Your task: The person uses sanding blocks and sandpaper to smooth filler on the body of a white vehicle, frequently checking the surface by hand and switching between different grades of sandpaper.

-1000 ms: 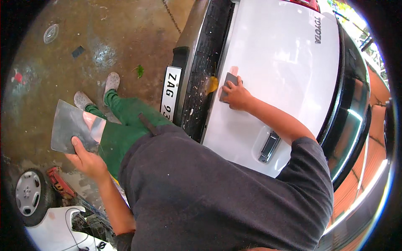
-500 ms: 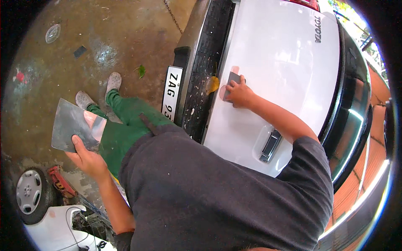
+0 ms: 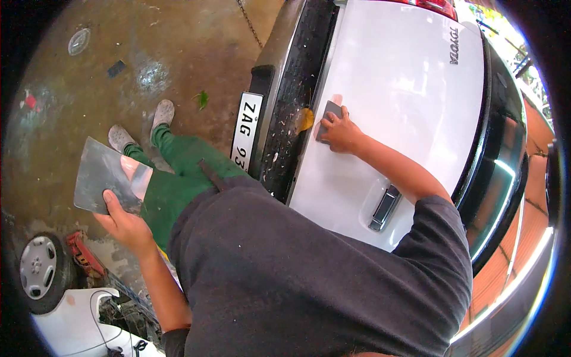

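My left hand (image 3: 128, 226) grips a flat, dull grey mixing board (image 3: 104, 172) by its near edge, thumb on top. Pinkish filler paste (image 3: 137, 174) is smeared over the board's right side. My right hand (image 3: 342, 132) is closed on a thin dark grey spreader (image 3: 329, 116), pressing it against the white tailgate (image 3: 392, 89) close to its lower edge. A pinkish patch of filler (image 3: 337, 98) shows just past the spreader; the rest of the patch is mostly hidden under spreader and fingers.
A black step bumper (image 3: 291, 101) with a yellow leaf (image 3: 306, 119) runs beside the tailgate. The door handle (image 3: 385, 208) sits near my right forearm. At the lower left are a wheel (image 3: 40, 268), a red metal part (image 3: 84, 254) and a white body panel (image 3: 65, 324).
The spreader has shifted slightly on the tailgate, and less of the pinkish patch shows around it. My left hand holds the board almost unmoved. The whole view has tilted a little.
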Tool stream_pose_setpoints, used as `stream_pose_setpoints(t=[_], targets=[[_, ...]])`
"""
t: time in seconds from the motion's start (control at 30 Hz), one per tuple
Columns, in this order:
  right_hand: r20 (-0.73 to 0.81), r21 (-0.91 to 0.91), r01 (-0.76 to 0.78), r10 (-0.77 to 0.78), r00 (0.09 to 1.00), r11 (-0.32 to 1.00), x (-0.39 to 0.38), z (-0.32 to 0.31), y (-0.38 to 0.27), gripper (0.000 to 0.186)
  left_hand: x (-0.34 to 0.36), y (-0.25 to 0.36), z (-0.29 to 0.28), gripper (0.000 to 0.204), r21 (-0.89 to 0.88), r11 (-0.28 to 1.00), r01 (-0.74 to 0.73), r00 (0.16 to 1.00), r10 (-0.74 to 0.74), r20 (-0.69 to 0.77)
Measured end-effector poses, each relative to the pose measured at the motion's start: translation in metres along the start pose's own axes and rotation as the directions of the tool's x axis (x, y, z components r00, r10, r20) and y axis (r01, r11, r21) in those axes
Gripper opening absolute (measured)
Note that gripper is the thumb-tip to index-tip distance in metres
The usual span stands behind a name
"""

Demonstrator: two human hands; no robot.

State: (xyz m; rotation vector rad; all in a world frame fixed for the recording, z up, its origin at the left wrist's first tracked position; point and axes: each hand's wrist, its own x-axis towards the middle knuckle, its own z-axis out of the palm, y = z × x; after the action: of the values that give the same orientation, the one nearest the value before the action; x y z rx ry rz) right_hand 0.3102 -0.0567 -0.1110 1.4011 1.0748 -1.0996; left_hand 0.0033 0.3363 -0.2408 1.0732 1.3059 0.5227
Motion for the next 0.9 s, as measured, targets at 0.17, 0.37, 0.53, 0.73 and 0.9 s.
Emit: stream_pose_setpoints(t=[0.17,0.37,0.53,0.73,0.9], targets=[[0.082,-0.043,-0.029,0.032,0.996,0.999,-0.002,-0.001,-0.008,0.044,0.000,0.004,0.001,0.053,-0.038,0.998,0.056,0.998,-0.057,-0.026],[0.326,-0.134,-0.103,0.142,0.935,0.986,0.001,-0.048,-0.030,0.045,-0.003,0.025,-0.011,0.046,-0.021,0.998,0.051,0.998,-0.051,-0.031],[0.030,0.088,-0.222,0.220,0.975,0.971,-0.026,-0.147,-0.020,0.050,0.004,0.062,-0.028,0.051,-0.255,0.954,0.159,0.986,-0.140,0.092],[-0.802,0.591,0.575,0.336,0.494,0.565,-0.121,-0.243,-0.034,0.053,0.010,0.128,-0.015,0.042,-0.393,0.858,0.331,0.857,-0.100,0.505],[-0.880,0.115,0.993,0.461,0.116,-0.030,-0.136,-0.256,-0.143,0.061,-0.011,0.168,0.022,0.037,-0.374,0.783,0.497,0.664,-0.066,0.745]])
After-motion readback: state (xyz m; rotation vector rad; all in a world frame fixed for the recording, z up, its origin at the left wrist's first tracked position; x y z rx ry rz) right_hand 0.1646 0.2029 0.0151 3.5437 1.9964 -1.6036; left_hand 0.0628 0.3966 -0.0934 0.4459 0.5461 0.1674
